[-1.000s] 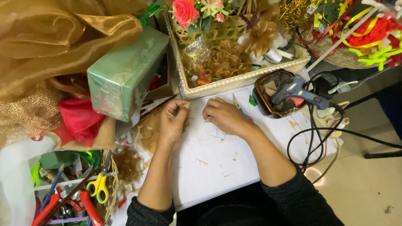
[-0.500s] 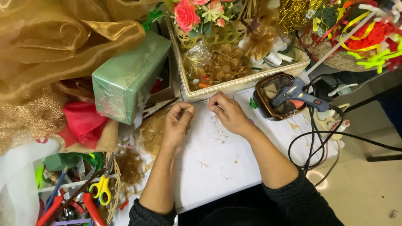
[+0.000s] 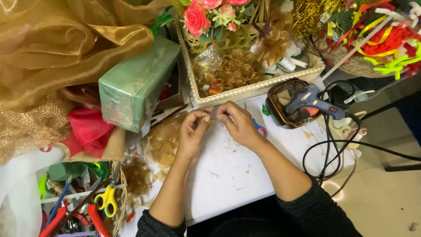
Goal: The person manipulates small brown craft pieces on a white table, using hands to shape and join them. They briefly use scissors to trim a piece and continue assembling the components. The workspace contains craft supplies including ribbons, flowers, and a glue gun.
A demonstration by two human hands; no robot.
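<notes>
Fingers [image 3: 202, 118] of both my hands are pinched together over the white worktop [image 3: 228, 184], my left hand [image 3: 193, 131] and right hand [image 3: 239, 123] meeting tip to tip just below the woven tray [image 3: 258, 87]; they appear to grip something very thin, too small to identify. Gold mesh scraps [image 3: 164, 142] lie touching my left wrist side, and a blue glue gun [image 3: 309, 101] rests in a brown dish [image 3: 280, 114] near my right hand.
</notes>
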